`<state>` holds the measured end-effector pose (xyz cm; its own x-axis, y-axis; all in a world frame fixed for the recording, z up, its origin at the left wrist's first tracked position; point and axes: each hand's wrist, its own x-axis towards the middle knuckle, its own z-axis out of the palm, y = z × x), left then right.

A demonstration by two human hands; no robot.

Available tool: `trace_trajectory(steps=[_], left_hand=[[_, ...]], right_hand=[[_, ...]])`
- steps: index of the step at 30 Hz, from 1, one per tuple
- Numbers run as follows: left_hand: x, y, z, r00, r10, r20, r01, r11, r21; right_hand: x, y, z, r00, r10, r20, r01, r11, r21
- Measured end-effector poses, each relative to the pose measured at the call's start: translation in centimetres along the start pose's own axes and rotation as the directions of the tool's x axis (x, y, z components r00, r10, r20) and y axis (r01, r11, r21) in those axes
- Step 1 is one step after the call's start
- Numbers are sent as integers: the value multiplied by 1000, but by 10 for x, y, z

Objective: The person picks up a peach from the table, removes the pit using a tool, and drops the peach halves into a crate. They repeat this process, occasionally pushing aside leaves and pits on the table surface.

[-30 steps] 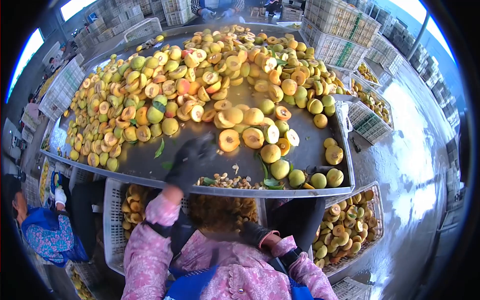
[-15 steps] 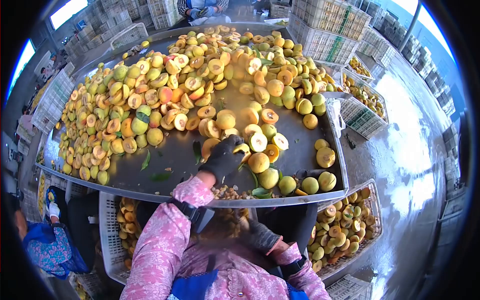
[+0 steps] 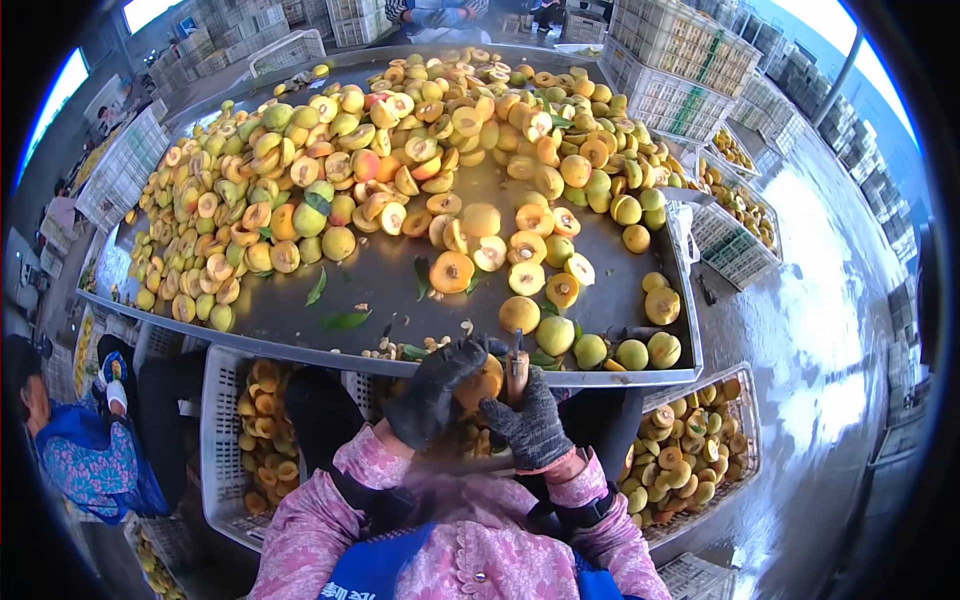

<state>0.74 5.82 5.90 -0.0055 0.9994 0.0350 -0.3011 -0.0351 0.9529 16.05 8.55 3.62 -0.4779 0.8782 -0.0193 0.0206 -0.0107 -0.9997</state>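
My left hand (image 3: 436, 396), in a dark glove, is closed around a yellow peach (image 3: 482, 386) just in front of the tray's near edge. Close beside it, my right hand (image 3: 532, 428) in a grey knit glove grips a wooden-handled tool (image 3: 517, 376). Its narrow metal end points up; the exact kind of tool is unclear. Gloved fingers hide part of the peach. Beyond both hands, the metal tray (image 3: 390, 290) bears a big heap of halved and whole peaches (image 3: 330, 180). A cut half showing its centre (image 3: 451, 272) lies nearest my left hand's side.
Crates of peach halves stand below the tray, one on the left (image 3: 225, 450) and one on the right (image 3: 690, 450). Stacked crates (image 3: 680, 60) rise at the back right. A co-worker (image 3: 95, 450) sits at the left. Leaves (image 3: 345, 320) and pits lie along the tray's near side.
My left hand has drawn back from the tray towards me with a peach. My right hand has come up beside it, bringing the tool into view. The camera view has shifted slightly.
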Motion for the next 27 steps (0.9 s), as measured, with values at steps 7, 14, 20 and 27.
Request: trace_trajectory(steps=[7, 14, 20, 27], left_hand=[[-9, -10, -16, 969, 159, 190, -217, 917, 336], [-37, -2, -9, 982, 167, -87, -133, 942, 308], [-33, -3, -18, 978, 199, -60, -168, 926, 337], [-29, -61, -46, 932, 341, 123, -345, 729, 591]], right_hand=[[-16, -3, 9, 991, 128, -32, -121, 978, 168], [-15, -25, 13, 965, 191, 178, -250, 873, 418], [-30, -25, 0, 961, 6, 276, 84, 946, -314], [-37, -45, 10, 922, 61, 382, 170, 822, -544]])
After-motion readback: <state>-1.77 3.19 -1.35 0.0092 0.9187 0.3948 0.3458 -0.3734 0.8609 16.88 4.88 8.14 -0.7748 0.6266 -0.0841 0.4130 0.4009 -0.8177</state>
